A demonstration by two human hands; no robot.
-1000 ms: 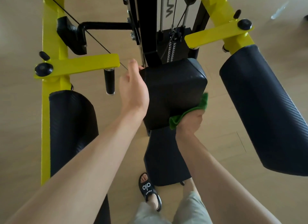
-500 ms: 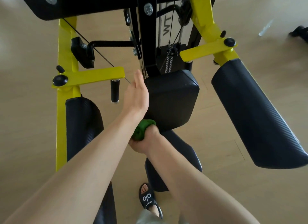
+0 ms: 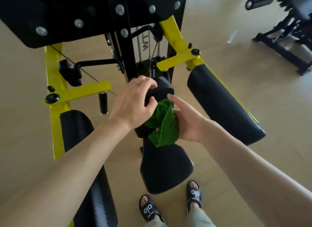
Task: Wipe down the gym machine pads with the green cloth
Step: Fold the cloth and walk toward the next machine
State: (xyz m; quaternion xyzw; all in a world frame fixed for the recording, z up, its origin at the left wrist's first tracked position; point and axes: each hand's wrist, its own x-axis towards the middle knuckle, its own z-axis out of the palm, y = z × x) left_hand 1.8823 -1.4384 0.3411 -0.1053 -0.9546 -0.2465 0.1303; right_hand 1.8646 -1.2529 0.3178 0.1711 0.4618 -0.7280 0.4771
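The green cloth (image 3: 164, 123) hangs bunched in front of the black back pad (image 3: 162, 89) in the middle of the yellow machine. My right hand (image 3: 185, 120) holds the cloth from the right, thumb under it and forefinger stretched out over its top. My left hand (image 3: 135, 105) curls round the pad's upper left corner, thumb close to the cloth. Below them lies the black seat pad (image 3: 165, 169). A long black arm pad (image 3: 224, 103) slants at the right and another (image 3: 81, 142) at the left.
Yellow frame bars (image 3: 81, 91) and a short black handle (image 3: 103, 102) stand left of the pad. A black plate with bolts (image 3: 76, 15) overhangs at the top. Another black machine (image 3: 287, 32) sits at the far right. My sandalled feet (image 3: 148, 208) stand below the seat.
The view has tilted up and pulled back. My right hand came out from under the pad's left side and now holds the cloth in front of it. My left hand shifted to grip the pad's corner.
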